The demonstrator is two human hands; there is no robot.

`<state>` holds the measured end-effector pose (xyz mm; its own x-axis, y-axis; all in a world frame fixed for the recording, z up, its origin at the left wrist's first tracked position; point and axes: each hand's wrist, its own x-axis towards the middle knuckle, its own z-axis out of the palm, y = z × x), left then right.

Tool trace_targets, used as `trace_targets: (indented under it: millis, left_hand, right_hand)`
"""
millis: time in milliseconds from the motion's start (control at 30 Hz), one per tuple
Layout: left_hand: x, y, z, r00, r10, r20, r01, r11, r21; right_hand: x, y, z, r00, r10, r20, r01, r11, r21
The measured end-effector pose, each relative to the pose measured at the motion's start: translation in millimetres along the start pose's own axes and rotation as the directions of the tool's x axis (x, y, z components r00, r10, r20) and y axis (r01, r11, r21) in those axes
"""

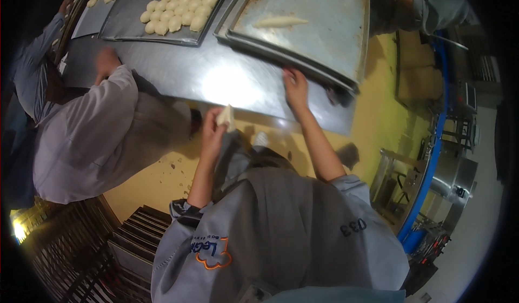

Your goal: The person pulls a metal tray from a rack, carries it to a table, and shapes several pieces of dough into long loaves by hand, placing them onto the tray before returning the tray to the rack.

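My left hand (212, 125) is closed around a pale piece of dough (226, 118), held just off the table's near edge. The dough looks flat and roughly triangular, partly hidden by my fingers. Over the steel table (178, 76) my right hand (296, 89) is loosely curled, its fingers and thumb slightly apart, with nothing visible in it. Its fingertips are close to the near side of a stack of metal trays (303, 48); whether they touch it I cannot tell. On the top tray lies a long, tapered dough roll (280, 21).
Round dough balls (184, 5) crowd a dark tray (127, 27) at the far left. A co-worker (108, 124) stands close on my left, one hand blurred over the table. Another person (427, 2) is at the far right. A rack of trays (138, 235) stands at lower left.
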<state>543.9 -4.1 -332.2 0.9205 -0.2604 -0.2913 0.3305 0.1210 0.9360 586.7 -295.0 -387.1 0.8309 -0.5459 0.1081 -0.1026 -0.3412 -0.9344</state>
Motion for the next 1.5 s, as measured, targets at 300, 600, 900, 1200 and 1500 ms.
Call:
trace_targets:
  millis: [300,600,900,1200,1500]
  left_hand:
    - [-19,-1,-6,0.996,-0.086,-0.026,0.083,0.993,-0.086]
    - [22,35,31,0.947,-0.192,0.256,0.283,0.876,-0.390]
    - [83,42,46,0.876,-0.249,0.413,0.292,0.955,-0.043]
    - [133,23,61,0.978,-0.006,0.206,-0.044,0.970,0.239]
    - [148,19,50,0.848,0.360,0.389,-0.529,0.535,0.659]
  right_hand:
    - [28,8,8,0.995,-0.064,-0.071,0.050,0.982,-0.183]
    - [-9,-88,-3,0.825,0.026,0.565,-0.240,0.921,0.307]
    - [-19,-121,-25,0.820,-0.052,0.570,0.042,0.999,0.031]
    - [6,-64,11,0.875,0.113,0.471,-0.246,0.941,0.232]
    - [15,-36,8,0.876,-0.237,0.421,0.375,0.882,-0.285]
